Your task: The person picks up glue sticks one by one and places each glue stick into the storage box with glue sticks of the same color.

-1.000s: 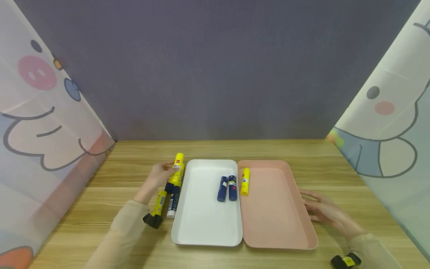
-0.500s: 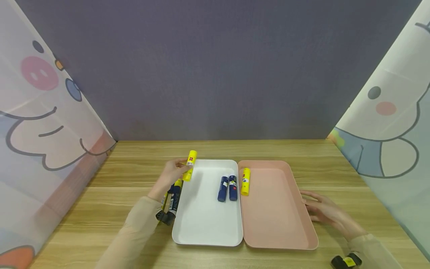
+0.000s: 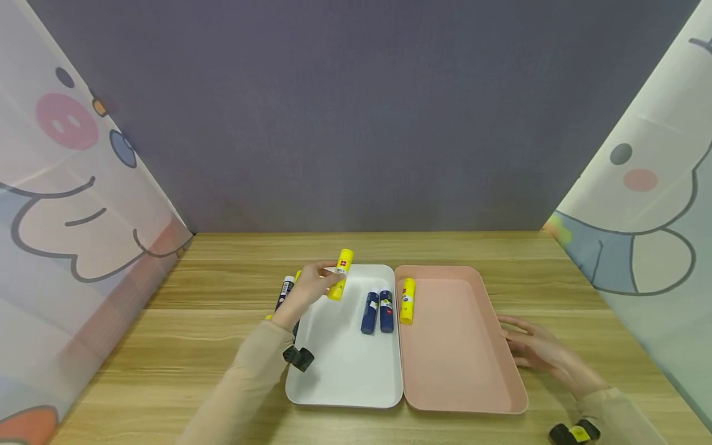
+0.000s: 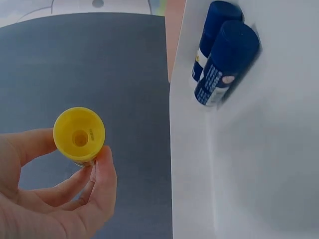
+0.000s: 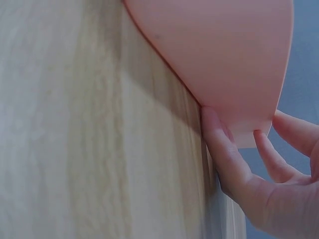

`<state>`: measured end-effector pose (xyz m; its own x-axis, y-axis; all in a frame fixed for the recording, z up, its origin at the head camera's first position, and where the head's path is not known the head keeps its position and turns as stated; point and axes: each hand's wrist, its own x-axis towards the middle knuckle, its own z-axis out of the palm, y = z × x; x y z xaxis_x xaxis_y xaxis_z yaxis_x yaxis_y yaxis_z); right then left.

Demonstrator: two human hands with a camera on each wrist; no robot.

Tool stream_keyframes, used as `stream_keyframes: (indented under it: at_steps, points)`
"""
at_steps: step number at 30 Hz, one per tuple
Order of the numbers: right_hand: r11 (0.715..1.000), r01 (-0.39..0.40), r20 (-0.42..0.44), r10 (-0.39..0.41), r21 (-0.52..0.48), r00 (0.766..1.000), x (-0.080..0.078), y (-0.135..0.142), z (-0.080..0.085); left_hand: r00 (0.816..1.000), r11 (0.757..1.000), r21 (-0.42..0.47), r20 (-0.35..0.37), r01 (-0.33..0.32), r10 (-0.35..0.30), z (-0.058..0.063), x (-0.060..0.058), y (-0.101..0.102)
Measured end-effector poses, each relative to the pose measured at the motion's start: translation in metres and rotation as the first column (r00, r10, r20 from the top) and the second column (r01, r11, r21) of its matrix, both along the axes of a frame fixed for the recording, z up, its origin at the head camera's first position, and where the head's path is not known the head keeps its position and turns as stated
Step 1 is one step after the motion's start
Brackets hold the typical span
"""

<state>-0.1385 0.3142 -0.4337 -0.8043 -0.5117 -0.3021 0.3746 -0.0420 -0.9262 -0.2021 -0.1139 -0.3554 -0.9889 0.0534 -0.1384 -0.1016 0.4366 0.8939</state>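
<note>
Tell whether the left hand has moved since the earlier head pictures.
Yes: the left hand has moved rightward, from left of the white tray to overlapping its far left corner.

Bare left hand (image 3: 313, 288) raised, thumb and fingers curled in a pinch; beige-sleeved left forearm (image 3: 239, 377) slanting up. Bare right hand (image 3: 536, 347) lower, fingers apart, gently bent; beige-sleeved right forearm (image 3: 617, 413) angled inward.

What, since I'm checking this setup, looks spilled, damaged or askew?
Nothing stands out: the held yellow stick looks intact, white tray and pink tray sit side by side, no spill shows. Sticks by the left arm are partly hidden.
</note>
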Motion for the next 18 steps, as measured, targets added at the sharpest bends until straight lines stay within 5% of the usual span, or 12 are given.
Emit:
stream_keyframes:
  at_steps: [18]
  points:
    - [1.0, 0.006, 0.011, -0.006, -0.01, 1.0, -0.001, 0.0, -0.002, 0.998, 0.998, 0.001, 0.023, 0.061, -0.061, -0.003, -0.002, 0.042]
